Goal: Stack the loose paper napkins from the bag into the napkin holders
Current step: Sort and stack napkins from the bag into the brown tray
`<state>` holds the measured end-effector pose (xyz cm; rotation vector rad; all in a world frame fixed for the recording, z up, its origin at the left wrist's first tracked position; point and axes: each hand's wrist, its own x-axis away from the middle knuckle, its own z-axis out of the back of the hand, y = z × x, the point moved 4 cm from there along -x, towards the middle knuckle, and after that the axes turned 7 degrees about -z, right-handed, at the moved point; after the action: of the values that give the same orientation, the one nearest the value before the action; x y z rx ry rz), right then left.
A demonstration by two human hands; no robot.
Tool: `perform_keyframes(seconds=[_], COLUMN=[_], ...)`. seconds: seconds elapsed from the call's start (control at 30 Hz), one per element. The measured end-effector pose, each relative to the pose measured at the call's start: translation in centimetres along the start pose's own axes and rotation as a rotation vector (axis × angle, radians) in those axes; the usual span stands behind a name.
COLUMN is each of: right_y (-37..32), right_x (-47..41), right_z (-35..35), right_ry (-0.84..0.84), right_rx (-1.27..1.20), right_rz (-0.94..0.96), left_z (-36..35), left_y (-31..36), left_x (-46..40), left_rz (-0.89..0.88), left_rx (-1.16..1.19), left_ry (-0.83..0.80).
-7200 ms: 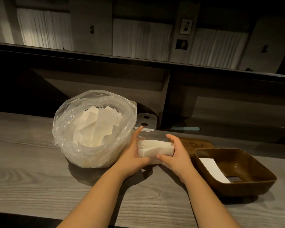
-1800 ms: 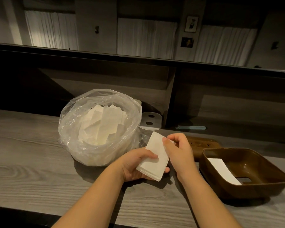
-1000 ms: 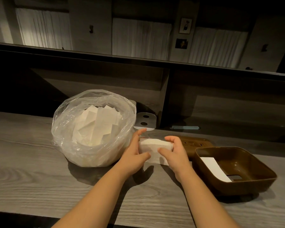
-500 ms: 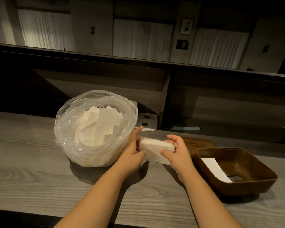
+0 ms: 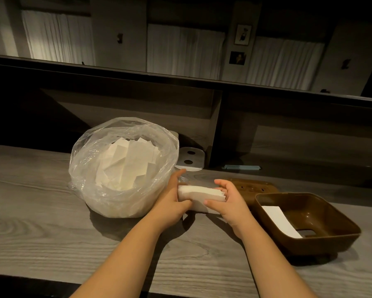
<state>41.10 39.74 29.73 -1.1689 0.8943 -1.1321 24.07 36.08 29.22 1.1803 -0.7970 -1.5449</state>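
Bench (image 5: 41, 239): grey wood-grain top that carries everything here; both forearms reach across its near edge.
Left hand (image 5: 172, 203): grips the left end of the napkin stack, thumb in front, fingers curled behind it.
Right hand (image 5: 228, 203): grips the right end, thumb on the near face, fingertips hooked over the top edge.
Napkin stack (image 5: 201, 195): a thick white wad held flat between the two hands, just above or on the bench, I cannot tell which; its right edges look a little uneven.
Step in hand: by my reading, squaring the wad before it goes into a holder.
Open napkin holder (image 5: 331, 237): brown square tray just right of the right hand, with one white napkin (image 5: 281, 221) lying inside.
Next move: likely carry the stack right and lay it flat in that tray, edges aligned, keeping both ends held so no sheets fan out.
Second brown piece (image 5: 253, 187): behind the tray, partly hidden; perhaps a lid or another holder.
Plastic bag (image 5: 99, 186): clear, left of the hands, touching or almost touching the left hand, with many loose napkins (image 5: 127, 164) inside.
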Motion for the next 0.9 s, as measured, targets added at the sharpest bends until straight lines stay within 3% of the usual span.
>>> perform_keyframes(seconds=[0.13, 0.37, 0.53, 0.9], right_y=[-0.3, -0.1, -0.1, 0.2], right_x=[0.0, 0.1, -0.2, -0.5], right_z=[0.3, -0.7, 0.4, 0.0], right_ry=[0.083, -0.028, 0.112, 0.048], right_rx=[-0.016, 0.098, 0.023, 0.152], right_rz=[0.078, 0.061, 0.057, -0.009], left_z=[0.1, -0.5, 0.0, 0.1], left_y=[0.2, 1.0, 0.1, 0.1], left_x=[0.1, 0.5, 0.1, 0.0], left_rz=[0.027, 0.025, 0.059, 0.082], left_rx=[0.032, -0.025, 0.062, 0.039], left_ry=[0.011, -0.154, -0.030, -0.029])
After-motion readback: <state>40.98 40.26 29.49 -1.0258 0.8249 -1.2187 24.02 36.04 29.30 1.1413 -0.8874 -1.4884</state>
